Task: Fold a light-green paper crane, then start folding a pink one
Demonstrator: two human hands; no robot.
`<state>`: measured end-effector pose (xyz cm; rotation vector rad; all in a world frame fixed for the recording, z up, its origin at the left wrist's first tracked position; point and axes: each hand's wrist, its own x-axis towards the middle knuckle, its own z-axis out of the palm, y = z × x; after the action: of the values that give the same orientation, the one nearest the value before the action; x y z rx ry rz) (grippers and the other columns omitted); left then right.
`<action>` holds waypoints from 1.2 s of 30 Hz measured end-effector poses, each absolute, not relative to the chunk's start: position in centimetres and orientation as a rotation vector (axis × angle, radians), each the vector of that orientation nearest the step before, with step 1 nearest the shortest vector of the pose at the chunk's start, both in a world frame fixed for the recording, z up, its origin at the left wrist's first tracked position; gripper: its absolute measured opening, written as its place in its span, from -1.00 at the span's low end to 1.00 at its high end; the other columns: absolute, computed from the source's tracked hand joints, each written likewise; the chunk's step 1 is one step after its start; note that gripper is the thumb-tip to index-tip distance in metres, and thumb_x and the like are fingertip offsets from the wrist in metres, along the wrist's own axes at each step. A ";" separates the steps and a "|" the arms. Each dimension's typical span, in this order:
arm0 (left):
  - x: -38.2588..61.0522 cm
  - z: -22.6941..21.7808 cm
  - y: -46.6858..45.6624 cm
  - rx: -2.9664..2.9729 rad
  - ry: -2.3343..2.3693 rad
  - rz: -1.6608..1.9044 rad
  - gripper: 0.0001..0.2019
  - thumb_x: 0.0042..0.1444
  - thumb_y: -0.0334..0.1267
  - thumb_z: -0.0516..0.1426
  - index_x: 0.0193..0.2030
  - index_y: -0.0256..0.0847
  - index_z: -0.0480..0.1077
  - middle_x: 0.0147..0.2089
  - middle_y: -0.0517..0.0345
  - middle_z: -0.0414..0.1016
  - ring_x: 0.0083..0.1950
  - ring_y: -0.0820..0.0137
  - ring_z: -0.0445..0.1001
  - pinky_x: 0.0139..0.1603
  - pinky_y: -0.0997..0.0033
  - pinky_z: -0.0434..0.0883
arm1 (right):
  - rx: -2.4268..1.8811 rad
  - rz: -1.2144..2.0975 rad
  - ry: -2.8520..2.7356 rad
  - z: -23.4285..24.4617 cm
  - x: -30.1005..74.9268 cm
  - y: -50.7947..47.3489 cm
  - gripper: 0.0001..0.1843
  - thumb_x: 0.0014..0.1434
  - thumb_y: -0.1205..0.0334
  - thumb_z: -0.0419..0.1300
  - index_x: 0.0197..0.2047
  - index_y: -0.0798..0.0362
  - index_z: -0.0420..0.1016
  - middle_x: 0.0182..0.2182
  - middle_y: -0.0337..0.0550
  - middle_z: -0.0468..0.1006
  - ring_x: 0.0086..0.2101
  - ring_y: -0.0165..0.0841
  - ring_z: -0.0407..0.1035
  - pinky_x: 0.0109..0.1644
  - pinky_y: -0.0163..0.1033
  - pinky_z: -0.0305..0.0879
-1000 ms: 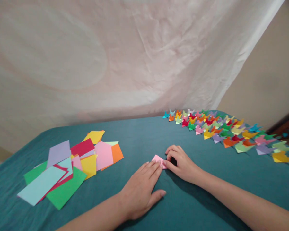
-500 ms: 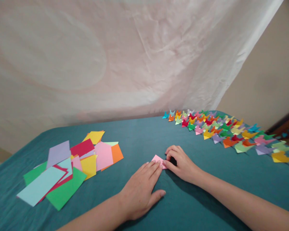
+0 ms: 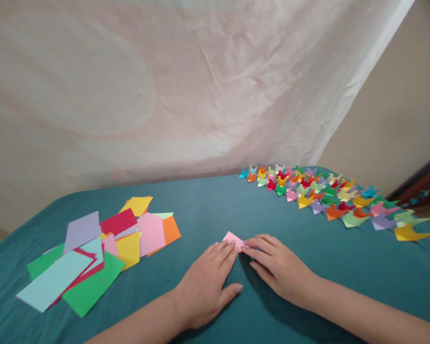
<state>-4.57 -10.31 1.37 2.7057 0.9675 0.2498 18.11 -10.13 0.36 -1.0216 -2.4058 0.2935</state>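
A small folded piece of pink paper [image 3: 233, 239] lies on the cloth in front of me, one corner pointing away. My left hand [image 3: 209, 282] rests flat, its fingertips pressing the paper's near left part and its thumb spread out to the side. From the right, my right hand [image 3: 281, 267] reaches in with fingers stretched out, the foremost fingertips touching the paper's right corner. Its thumb is apart from the paper, low over the cloth. The fingers of my left hand cover part of the paper.
Loose coloured paper sheets [image 3: 89, 277] overlap in a pile at left. Many folded paper birds [image 3: 318, 206] stand in rows at the right and far edge. A teal cloth [image 3: 200, 200] covers the table, and a pale hanging sheet [image 3: 186, 95] rises behind it.
My right hand has gone from curled fingers at the paper's right corner to stretched ones and sits slightly lower. The left hand stays pressed on the paper. The view has shifted slightly.
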 end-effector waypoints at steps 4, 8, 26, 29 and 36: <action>-4.5 1.4 -10.3 2.712 0.975 0.217 -0.40 0.25 0.00 -0.08 0.35 -0.22 -0.10 0.37 -0.06 -0.04 0.36 0.20 -0.04 0.30 0.11 0.08 | -1.078 0.244 -2.397 -0.3 18.1 -10.5 -0.59 0.17 0.36 0.07 0.11 -0.04 0.29 0.01 -0.01 0.38 -0.01 -0.15 0.25 0.04 0.05 0.28; -4.5 1.4 -10.2 2.722 0.978 0.202 -0.41 0.26 0.00 -0.09 0.35 -0.23 -0.09 0.36 -0.06 -0.04 0.36 0.19 -0.03 0.30 0.10 0.08 | -1.133 0.273 -2.390 -0.5 18.2 -10.1 -0.63 0.18 0.32 0.09 0.08 -0.02 0.30 0.00 -0.01 0.36 -0.02 -0.16 0.25 0.03 0.03 0.28; -4.3 1.5 -10.2 2.741 1.002 0.188 -0.42 0.26 0.00 -0.09 0.34 -0.22 -0.06 0.36 -0.04 -0.02 0.35 0.20 -0.01 0.30 0.11 0.08 | -1.186 0.265 -2.443 -0.2 18.2 -10.3 -0.64 0.21 0.28 0.10 0.09 -0.02 0.31 -0.03 -0.04 0.38 -0.05 -0.19 0.23 0.00 -0.03 0.23; -4.2 1.7 -10.2 2.752 1.002 0.143 -0.42 0.27 0.02 -0.12 0.34 -0.20 -0.08 0.37 -0.01 -0.03 0.36 0.21 -0.03 0.31 0.10 0.05 | -1.193 0.260 -2.449 -0.2 18.2 -10.3 -0.64 0.21 0.28 0.10 0.08 -0.02 0.32 -0.03 -0.06 0.38 -0.05 -0.21 0.22 0.00 -0.04 0.22; -4.3 1.8 -10.1 2.788 0.998 0.143 -0.43 0.27 0.03 -0.13 0.34 -0.16 -0.09 0.36 0.02 -0.02 0.36 0.23 -0.03 0.33 0.06 -0.01 | -1.208 0.256 -2.466 -0.1 18.2 -10.2 -0.67 0.22 0.27 0.09 0.07 -0.01 0.32 -0.02 -0.08 0.37 -0.04 -0.21 0.21 0.01 -0.04 0.19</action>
<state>-4.27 -10.14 1.77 2.7881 0.9977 0.1431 18.24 -10.23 -0.10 -1.2083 -2.4658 0.2561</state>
